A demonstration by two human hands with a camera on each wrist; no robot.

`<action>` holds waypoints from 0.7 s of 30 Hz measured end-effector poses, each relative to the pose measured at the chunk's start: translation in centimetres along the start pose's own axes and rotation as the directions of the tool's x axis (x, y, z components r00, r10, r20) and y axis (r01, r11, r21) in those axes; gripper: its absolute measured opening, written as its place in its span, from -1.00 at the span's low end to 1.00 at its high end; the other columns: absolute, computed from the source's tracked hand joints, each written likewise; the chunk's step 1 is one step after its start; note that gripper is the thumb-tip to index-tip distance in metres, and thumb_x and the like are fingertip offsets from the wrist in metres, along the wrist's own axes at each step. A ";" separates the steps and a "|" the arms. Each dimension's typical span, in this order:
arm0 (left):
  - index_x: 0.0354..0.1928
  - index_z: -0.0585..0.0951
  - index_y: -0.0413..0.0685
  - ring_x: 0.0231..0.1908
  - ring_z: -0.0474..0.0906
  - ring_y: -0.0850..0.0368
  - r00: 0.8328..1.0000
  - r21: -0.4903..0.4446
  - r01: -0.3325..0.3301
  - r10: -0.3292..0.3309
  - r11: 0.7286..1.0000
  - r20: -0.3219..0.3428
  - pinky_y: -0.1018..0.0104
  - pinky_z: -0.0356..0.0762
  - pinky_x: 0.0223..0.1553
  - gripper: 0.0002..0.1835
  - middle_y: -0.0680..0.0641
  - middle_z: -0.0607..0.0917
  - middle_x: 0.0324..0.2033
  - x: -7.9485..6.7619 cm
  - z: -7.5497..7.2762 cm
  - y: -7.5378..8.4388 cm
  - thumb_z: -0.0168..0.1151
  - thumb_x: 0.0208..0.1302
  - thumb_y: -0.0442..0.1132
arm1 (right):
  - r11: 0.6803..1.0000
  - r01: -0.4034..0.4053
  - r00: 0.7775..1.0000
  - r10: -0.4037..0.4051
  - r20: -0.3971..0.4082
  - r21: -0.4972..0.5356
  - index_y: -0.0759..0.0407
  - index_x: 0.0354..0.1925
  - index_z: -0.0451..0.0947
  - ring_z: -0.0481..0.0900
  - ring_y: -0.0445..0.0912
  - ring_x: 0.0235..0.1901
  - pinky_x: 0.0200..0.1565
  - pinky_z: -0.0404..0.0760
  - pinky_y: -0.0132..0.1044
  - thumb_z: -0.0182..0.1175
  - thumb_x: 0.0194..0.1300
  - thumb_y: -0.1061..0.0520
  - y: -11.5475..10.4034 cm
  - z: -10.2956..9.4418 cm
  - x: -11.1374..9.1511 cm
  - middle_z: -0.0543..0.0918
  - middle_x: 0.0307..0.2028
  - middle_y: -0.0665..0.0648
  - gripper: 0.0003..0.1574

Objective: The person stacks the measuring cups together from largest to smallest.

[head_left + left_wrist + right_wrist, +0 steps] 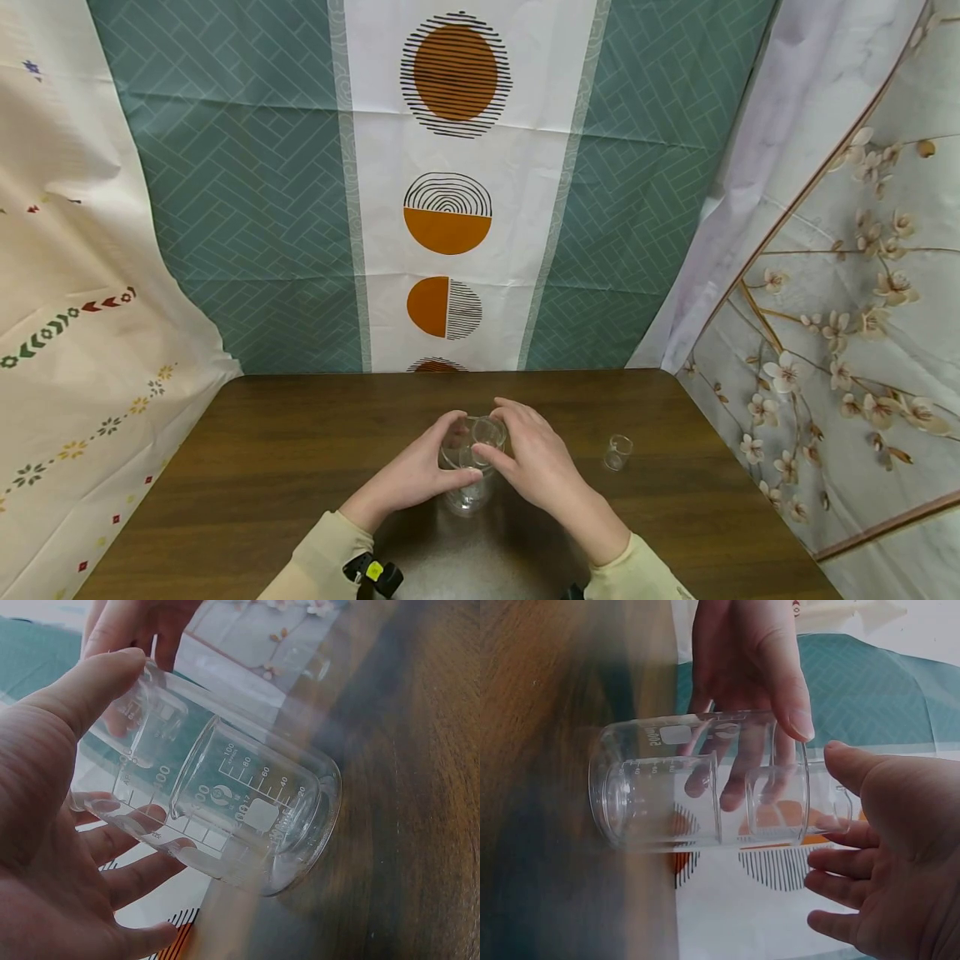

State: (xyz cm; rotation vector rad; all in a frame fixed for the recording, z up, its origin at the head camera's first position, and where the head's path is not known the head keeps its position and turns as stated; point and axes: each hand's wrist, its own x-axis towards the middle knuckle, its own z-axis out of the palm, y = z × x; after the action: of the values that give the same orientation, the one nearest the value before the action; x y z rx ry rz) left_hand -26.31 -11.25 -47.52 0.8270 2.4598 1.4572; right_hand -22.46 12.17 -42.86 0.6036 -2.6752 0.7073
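A large clear glass beaker [467, 500] stands upright on the table. My left hand [416, 473] grips it near the rim, thumb on one side and fingers round the other. Inside, at the bottom, sits a smaller glass beaker [259, 780] with a scale marked up to 100. My right hand [536, 457] pinches another small beaker [829, 801] between thumb and forefinger at its rim, the other fingers spread. This one is partly inside the large beaker's mouth, above the 100 beaker.
To the right on the brown wooden table [315, 425] stands a tiny glass beaker [618, 452], apart from both hands. A patterned green and white cloth [262, 192] hangs behind the table, with further cloths on both sides.
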 end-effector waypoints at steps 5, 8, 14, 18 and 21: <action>0.66 0.21 -0.04 0.41 0.54 -0.17 1.000 0.004 0.001 -0.001 1.000 0.002 -0.16 0.66 0.24 -0.01 -0.13 0.49 0.45 0.0 0.0 0.0 0.55 0.41 0.13 | 1.000 -0.005 1.000 0.005 0.011 0.008 0.17 0.22 0.62 0.45 0.19 0.51 0.44 0.47 0.22 0.48 0.50 -0.17 0.2 0.2 0.0 0.54 0.49 0.23 -0.43; 0.67 0.21 -0.05 0.41 0.54 -0.17 1.000 0.006 0.000 0.000 1.000 0.002 -0.17 0.65 0.25 0.00 -0.14 0.49 0.45 0.0 0.0 0.0 0.55 0.41 0.14 | 1.000 -0.010 1.000 0.010 0.018 0.013 0.17 0.21 0.63 0.45 0.20 0.51 0.44 0.47 0.23 0.48 0.50 -0.17 0.2 0.4 0.0 0.53 0.50 0.24 -0.43; 0.68 0.19 -0.06 0.41 0.54 -0.15 1.000 0.016 -0.005 0.005 1.000 0.000 -0.18 0.63 0.27 0.02 -0.14 0.50 0.45 0.0 0.0 -0.1 0.54 0.41 0.15 | 1.000 -0.019 1.000 0.018 0.026 0.017 0.18 0.22 0.63 0.45 0.22 0.52 0.43 0.47 0.26 0.47 0.50 -0.17 0.3 0.5 0.1 0.52 0.51 0.24 -0.42; 0.68 0.19 -0.05 0.41 0.53 -0.14 1.000 0.023 -0.006 0.006 1.000 0.001 -0.17 0.62 0.27 0.02 -0.13 0.50 0.45 0.0 0.0 -0.1 0.54 0.41 0.15 | 0.999 -0.024 0.999 0.023 0.032 0.023 0.18 0.23 0.64 0.45 0.23 0.51 0.40 0.50 0.27 0.48 0.49 -0.17 0.3 0.6 0.2 0.52 0.51 0.25 -0.41; 0.68 0.19 -0.05 0.41 0.53 -0.15 1.000 0.020 -0.002 0.002 1.000 0.003 -0.17 0.63 0.26 0.01 -0.13 0.50 0.45 0.0 0.0 -0.1 0.53 0.42 0.15 | 0.999 -0.031 0.999 0.029 0.042 0.029 0.19 0.22 0.64 0.45 0.24 0.51 0.39 0.50 0.28 0.49 0.49 -0.18 0.4 0.7 0.2 0.51 0.51 0.25 -0.40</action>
State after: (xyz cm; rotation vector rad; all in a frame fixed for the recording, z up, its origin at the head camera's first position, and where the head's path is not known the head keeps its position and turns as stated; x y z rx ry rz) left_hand -26.32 -11.31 -47.60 0.8356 2.4764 1.4331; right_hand -22.96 12.04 -43.46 0.5930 -2.7216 0.7521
